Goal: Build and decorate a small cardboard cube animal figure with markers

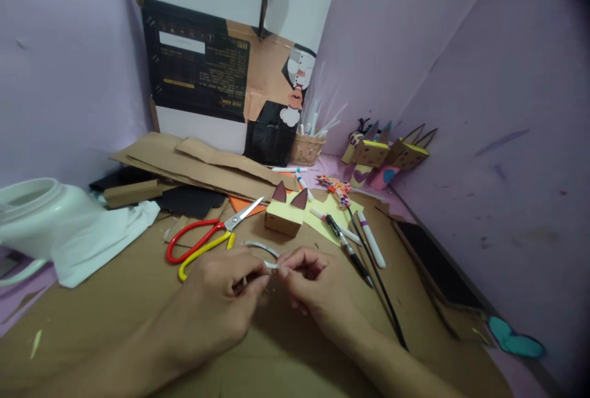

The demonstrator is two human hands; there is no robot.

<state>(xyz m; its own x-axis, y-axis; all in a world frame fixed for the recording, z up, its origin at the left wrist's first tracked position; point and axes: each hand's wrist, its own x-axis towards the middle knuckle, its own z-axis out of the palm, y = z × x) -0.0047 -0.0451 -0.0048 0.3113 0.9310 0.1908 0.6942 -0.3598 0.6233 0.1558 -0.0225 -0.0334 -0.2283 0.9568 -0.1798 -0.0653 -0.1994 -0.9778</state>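
Observation:
My left hand (221, 303) and my right hand (311, 287) meet over the cardboard work surface (115, 318), fingertips pinched together on a thin white paper strip (262, 249) that curls up and back between them. Just beyond the hands sits a small yellow paper-covered block with two dark pointed ears (286, 214). Red-and-yellow handled scissors (207, 238) lie to the left of the strip, blades pointing right.
Several markers and a black stick (369, 257) lie right of my hands. A white plastic jug (41, 214) sits at the left. Cardboard sheets, a printed box (221, 60), a small basket (306, 147) and finished paper animal blocks (387, 152) stand at the back.

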